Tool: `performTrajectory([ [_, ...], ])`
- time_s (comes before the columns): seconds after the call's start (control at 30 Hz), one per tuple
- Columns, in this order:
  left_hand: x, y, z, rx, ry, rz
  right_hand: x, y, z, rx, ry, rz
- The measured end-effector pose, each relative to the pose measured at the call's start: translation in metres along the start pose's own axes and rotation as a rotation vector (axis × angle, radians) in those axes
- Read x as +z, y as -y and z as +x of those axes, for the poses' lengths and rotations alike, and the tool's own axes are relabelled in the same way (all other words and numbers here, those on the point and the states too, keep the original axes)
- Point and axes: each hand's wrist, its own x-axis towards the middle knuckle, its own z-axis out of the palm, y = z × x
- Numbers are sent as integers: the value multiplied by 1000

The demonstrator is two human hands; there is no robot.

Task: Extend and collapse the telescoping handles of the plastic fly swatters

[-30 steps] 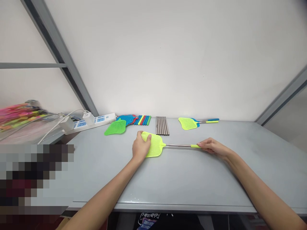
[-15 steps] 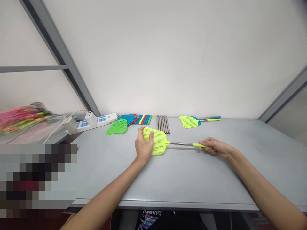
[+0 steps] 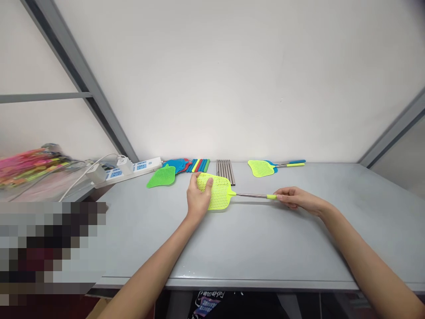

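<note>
Two white plugs (image 3: 124,165) sit in the power strip (image 3: 152,163) at the left edge of our grey table (image 3: 232,248), and just right of it we see a bright green swatter head (image 3: 162,176), then blue swatter heads (image 3: 175,165) piled with red swatter heads (image 3: 187,169). Our left hand (image 3: 198,199) is clamped on the mesh head (image 3: 220,195) of a yellow-green fly swatter (image 3: 234,193), in front of some coloured handle grips (image 3: 199,165) and a row of metal tubes (image 3: 226,173). That swatter stretches across the middle, between our hands, its metal shaft (image 3: 254,195) running rightward over the tabletop. Farther back, a second yellow-green swatter (image 3: 262,168) lies partly over a blue swatter (image 3: 298,161). Our right hand (image 3: 295,198) pinches the held swatter's yellow-green grip (image 3: 271,196) by its end.
</note>
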Motion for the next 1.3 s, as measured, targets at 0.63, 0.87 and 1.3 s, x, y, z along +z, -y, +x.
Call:
performTrajectory([
  [0.63, 2, 16, -5, -219, 32, 212, 20, -12, 14, -55, -138, -270],
  [0.87, 2, 10, -11, -186, 13, 255, 22, -15, 16, -17, -127, -304],
  [1.3, 2, 4, -16, -91, -28, 210, 18, -3, 9, 61, -11, -167],
])
